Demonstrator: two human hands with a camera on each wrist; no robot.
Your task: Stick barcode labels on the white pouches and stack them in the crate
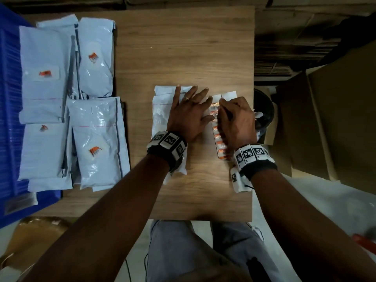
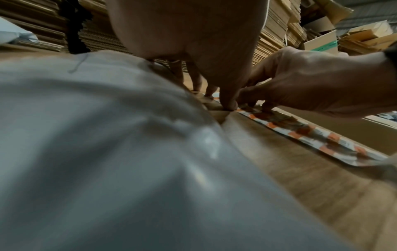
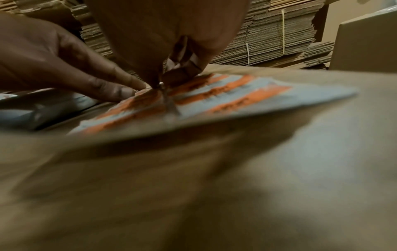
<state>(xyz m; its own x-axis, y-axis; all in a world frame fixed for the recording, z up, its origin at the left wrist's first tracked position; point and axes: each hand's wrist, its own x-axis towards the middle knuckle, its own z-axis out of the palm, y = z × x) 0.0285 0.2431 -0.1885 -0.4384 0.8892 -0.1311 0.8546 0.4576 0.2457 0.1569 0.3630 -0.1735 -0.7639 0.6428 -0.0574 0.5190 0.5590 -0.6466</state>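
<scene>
A white pouch (image 1: 161,115) lies in the middle of the wooden table (image 1: 183,47). My left hand (image 1: 190,110) rests flat on the pouch with spread, straight fingers, its thumb and forefinger reaching onto the label sheet (image 1: 218,137). That sheet, a strip of orange-and-white barcode labels (image 3: 227,96), lies just right of the pouch. My right hand (image 1: 234,117) is curled over the sheet's far part, fingertips pinching at a label (image 3: 163,88). In the left wrist view the pouch (image 2: 107,152) fills the foreground, and the sheet (image 2: 322,139) runs along the right.
Several labelled white pouches (image 1: 95,139) are piled at the table's left, partly over a blue crate (image 1: 10,119). An open cardboard box (image 1: 329,119) stands at the right, with a dark round container (image 1: 263,110) beside the table edge. Flattened cartons (image 3: 279,37) are stacked behind.
</scene>
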